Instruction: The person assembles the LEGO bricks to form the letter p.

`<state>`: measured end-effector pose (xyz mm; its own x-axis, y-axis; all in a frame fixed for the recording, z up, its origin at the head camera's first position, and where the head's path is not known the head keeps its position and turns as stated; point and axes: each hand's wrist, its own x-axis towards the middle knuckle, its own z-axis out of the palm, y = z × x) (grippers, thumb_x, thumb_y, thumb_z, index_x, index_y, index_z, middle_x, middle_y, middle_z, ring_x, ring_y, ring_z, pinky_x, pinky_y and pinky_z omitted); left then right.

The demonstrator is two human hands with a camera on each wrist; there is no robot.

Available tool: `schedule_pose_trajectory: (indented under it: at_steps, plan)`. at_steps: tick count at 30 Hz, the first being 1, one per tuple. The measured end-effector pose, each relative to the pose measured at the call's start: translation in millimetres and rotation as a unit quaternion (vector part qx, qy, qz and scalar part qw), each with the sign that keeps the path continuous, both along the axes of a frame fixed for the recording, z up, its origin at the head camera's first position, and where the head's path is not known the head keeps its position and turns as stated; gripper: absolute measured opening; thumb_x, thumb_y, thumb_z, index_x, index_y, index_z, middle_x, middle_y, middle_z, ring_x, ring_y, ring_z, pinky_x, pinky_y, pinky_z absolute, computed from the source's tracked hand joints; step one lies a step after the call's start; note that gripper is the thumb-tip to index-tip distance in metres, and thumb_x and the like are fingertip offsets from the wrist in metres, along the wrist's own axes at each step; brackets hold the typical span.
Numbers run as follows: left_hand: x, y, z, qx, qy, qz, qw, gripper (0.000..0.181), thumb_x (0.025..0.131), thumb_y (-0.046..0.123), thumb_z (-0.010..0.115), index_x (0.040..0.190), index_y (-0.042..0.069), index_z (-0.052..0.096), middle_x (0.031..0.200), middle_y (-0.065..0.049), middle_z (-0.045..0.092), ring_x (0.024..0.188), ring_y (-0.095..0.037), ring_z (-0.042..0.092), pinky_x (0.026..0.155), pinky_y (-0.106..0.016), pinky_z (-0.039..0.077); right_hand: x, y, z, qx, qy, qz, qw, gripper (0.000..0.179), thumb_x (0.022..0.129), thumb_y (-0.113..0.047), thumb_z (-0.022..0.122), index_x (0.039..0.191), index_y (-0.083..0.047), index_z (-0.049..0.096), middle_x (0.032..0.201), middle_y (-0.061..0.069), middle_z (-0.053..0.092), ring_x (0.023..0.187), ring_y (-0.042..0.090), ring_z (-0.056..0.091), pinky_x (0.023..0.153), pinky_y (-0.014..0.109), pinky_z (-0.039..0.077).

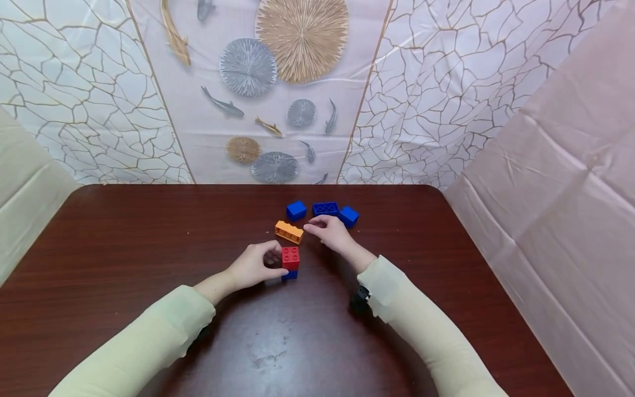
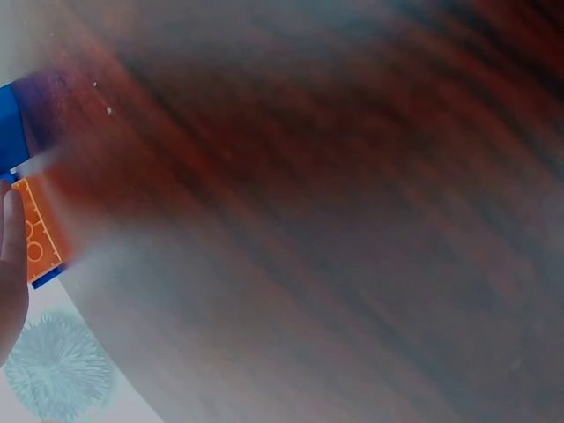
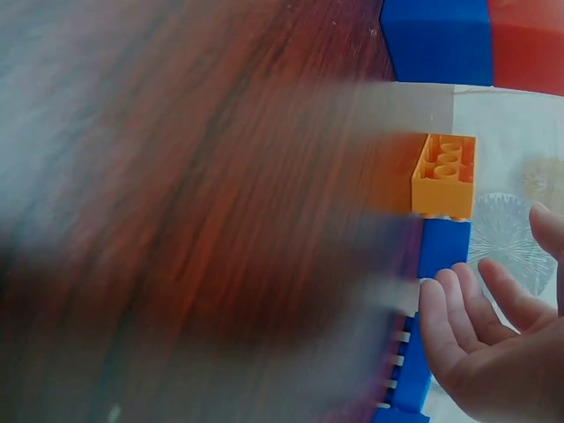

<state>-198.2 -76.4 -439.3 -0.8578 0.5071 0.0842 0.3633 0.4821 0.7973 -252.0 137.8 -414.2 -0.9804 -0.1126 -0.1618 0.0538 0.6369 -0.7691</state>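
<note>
My left hand (image 1: 253,267) holds a two-brick stack from its left side, thumb at the front and fingers behind. The stack is a red toy brick (image 1: 290,257) on top of a blue brick (image 1: 291,274), standing on the table. Just beyond it an orange brick (image 1: 289,232) lies on its side, its hollow underside turned toward me. My right hand (image 1: 334,236) hovers right of the orange brick, fingers loosely bent and nothing in them. In the right wrist view a gap shows between its thumb and fingers (image 3: 451,308).
Behind the orange brick are three more blue pieces: a block (image 1: 296,210), a longer brick with its hollow side showing (image 1: 325,209), and another block (image 1: 349,216) close to my right hand. The dark wood table (image 1: 149,231) ends at a patterned cloth backdrop (image 1: 302,118).
</note>
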Motion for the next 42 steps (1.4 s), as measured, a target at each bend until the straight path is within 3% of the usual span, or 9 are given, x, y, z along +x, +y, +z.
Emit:
schedule_pose_trajectory:
  at_steps: [5,14,24,28,31,36,42]
  plan:
    - [-1.0,-0.6,-2.8,0.001,0.001,-0.001,1.0000,0.029,0.077,0.022,0.077,0.095,0.012,0.057,0.093,-0.002,0.067,0.084,-0.012,0.062,0.080,-0.030,0.054,-5.5,-8.6,-4.8,0.012,-0.008,-0.001,0.9999,0.041,0.089,-0.035,0.063,0.118,-0.006,0.062,0.113,0.013,0.064,0.084,0.025,0.061,0.071,0.031,0.054]
    - [-0.7,-0.7,-1.1,0.012,0.013,-0.009,0.9998,0.028,0.077,0.020,0.077,0.092,0.011,0.055,0.091,-0.004,0.067,0.084,-0.014,0.064,0.079,-0.030,0.055,-8.5,-21.8,-9.7,0.058,0.002,0.015,0.9982,0.040,0.086,-0.035,0.066,0.111,-0.005,0.066,0.114,0.011,0.066,0.099,0.022,0.060,0.087,0.034,0.050]
    - [-1.7,-0.1,-0.8,0.010,0.015,-0.014,0.9997,0.029,0.077,0.021,0.077,0.092,0.010,0.055,0.091,-0.004,0.066,0.085,-0.013,0.063,0.079,-0.030,0.055,-13.0,-25.7,-11.2,0.078,-0.008,0.035,0.9963,0.032,0.084,-0.033,0.069,0.102,-0.007,0.068,0.108,0.009,0.067,0.091,0.020,0.058,0.080,0.030,0.049]
    - [-1.8,-0.7,-0.7,0.009,0.013,-0.013,0.9998,0.029,0.077,0.020,0.077,0.092,0.010,0.055,0.091,-0.004,0.066,0.085,-0.014,0.063,0.080,-0.030,0.055,-14.0,-23.8,-11.5,0.052,-0.025,0.057,0.9967,0.027,0.084,-0.030,0.069,0.099,-0.007,0.065,0.096,0.009,0.065,0.073,0.016,0.055,0.063,0.023,0.046]
    - [-1.6,-1.2,-1.0,0.009,0.013,-0.012,0.9998,0.029,0.077,0.021,0.077,0.092,0.010,0.054,0.092,-0.004,0.066,0.086,-0.014,0.063,0.080,-0.031,0.055,-14.3,-21.1,-11.5,0.020,-0.038,0.062,0.9972,0.024,0.084,-0.026,0.070,0.097,-0.007,0.062,0.089,0.007,0.062,0.066,0.014,0.053,0.058,0.020,0.047]
    - [-2.1,-1.6,-1.7,0.004,0.009,-0.010,0.9999,0.029,0.077,0.021,0.077,0.093,0.011,0.055,0.093,-0.003,0.066,0.086,-0.013,0.063,0.081,-0.030,0.054,-15.0,-15.0,-10.4,-0.039,-0.048,0.057,0.9965,0.021,0.085,-0.021,0.069,0.095,-0.005,0.059,0.091,0.009,0.062,0.074,0.014,0.058,0.070,0.025,0.055]
    - [-2.8,-2.1,-2.1,0.003,0.008,-0.011,0.9999,0.028,0.077,0.020,0.077,0.092,0.012,0.055,0.094,-0.003,0.067,0.086,-0.012,0.063,0.081,-0.029,0.054,-16.6,-7.3,-10.2,-0.084,-0.065,0.044,0.9934,0.025,0.086,-0.015,0.067,0.104,-0.001,0.057,0.099,0.014,0.061,0.083,0.019,0.062,0.080,0.030,0.056]
